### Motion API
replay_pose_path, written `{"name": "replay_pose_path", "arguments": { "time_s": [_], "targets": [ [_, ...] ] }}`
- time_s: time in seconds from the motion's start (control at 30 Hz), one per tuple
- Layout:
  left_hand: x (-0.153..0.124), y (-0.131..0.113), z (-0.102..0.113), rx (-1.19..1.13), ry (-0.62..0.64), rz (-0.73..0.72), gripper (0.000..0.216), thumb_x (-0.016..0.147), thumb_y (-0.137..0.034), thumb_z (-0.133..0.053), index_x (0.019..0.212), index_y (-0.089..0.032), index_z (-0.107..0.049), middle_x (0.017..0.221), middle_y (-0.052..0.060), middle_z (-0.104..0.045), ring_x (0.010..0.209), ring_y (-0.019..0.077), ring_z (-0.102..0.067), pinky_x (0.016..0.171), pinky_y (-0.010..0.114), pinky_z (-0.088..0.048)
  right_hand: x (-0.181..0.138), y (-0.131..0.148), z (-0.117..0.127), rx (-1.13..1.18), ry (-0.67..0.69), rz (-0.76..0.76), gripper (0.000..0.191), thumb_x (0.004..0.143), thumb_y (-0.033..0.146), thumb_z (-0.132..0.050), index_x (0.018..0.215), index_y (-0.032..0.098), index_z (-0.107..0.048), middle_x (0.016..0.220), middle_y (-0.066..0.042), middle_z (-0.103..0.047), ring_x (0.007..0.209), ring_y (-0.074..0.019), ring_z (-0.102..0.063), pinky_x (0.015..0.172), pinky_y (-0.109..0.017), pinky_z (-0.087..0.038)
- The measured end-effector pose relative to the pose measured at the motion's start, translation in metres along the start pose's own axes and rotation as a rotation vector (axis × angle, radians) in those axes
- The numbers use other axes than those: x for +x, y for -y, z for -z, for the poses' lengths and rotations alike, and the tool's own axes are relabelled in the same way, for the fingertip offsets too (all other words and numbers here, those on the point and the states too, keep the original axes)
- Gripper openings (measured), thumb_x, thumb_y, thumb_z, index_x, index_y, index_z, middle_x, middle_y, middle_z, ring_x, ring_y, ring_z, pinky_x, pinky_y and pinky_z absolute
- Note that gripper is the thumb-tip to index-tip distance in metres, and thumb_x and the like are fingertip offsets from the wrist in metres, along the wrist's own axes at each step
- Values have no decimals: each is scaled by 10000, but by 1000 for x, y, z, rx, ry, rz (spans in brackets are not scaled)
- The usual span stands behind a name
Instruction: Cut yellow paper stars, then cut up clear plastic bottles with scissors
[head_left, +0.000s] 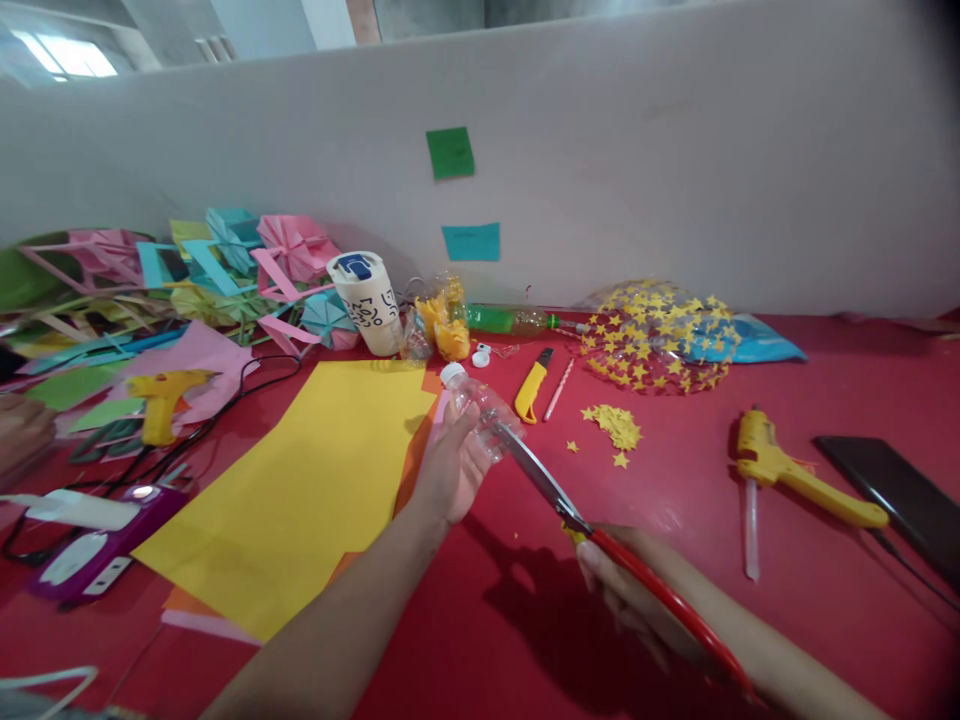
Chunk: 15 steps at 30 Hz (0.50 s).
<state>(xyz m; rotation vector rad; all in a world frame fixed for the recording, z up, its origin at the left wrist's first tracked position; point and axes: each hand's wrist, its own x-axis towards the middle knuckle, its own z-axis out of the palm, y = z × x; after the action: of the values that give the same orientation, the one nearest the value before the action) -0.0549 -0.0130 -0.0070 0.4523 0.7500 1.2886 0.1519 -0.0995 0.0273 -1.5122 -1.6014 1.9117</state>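
My left hand (459, 458) is closed around a clear plastic bottle (480, 400) with a white cap, tilted with the cap toward the far left. My right hand (630, 585) grips a pair of red-handled scissors (544, 480). The blades point up and left, their tips at the lower part of the bottle. Whether they cut into the plastic I cannot tell. Just beyond the bottle lie a yellow box cutter (532, 388) and a thin pink-and-white stick (559, 388).
Yellow sheets (322, 460) lie left of my hand. Small yellow stars (615, 427) and a star-covered clear dome (656, 340) are beyond. A yellow glue gun (802, 475) and a dark phone (892, 495) lie right. Another person's hand (22, 435) shows near a purple power strip (105, 550).
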Motion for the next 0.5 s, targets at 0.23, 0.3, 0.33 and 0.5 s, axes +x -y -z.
{"name": "replay_pose_path", "arguments": {
  "time_s": [0.23, 0.3, 0.33, 0.5],
  "targets": [
    [4, 1, 5, 7, -23, -11, 514, 749, -377, -765, 1215, -267, -577, 1109, 75, -707, 1061, 234, -664, 921, 381, -518, 3, -6, -1, 9, -144, -70, 478, 883, 640, -539, 664, 215, -512, 447, 45, -468, 377, -90, -445, 386, -202, -338],
    [4, 1, 6, 6, -20, -15, 495, 759, -381, -755, 1207, -261, -584, 1101, 78, -707, 1067, 234, -662, 930, 382, -512, 4, -9, -2, 11, -167, -74, 464, 896, 623, -520, 657, 227, -548, 437, 22, -511, 362, -104, -469, 379, -213, -339],
    [4, 1, 5, 5, -14, -17, 480, 766, -382, -749, 1200, -256, -588, 1089, 78, -708, 1066, 235, -662, 937, 388, -508, 4, -10, -2, 10, -182, -74, 460, 901, 617, -512, 655, 232, -561, 433, 15, -523, 355, -105, -472, 375, -215, -334],
    [-1, 2, -2, 18, 79, -67, 445, 795, -308, -734, 1202, -261, -562, 988, 27, -702, 1001, 211, -674, 976, 415, -485, 2, -13, -8, 8, -237, -54, 426, 892, 612, -508, 694, 248, -610, 441, 19, -548, 335, -102, -459, 365, -213, -317]
  ]
}}
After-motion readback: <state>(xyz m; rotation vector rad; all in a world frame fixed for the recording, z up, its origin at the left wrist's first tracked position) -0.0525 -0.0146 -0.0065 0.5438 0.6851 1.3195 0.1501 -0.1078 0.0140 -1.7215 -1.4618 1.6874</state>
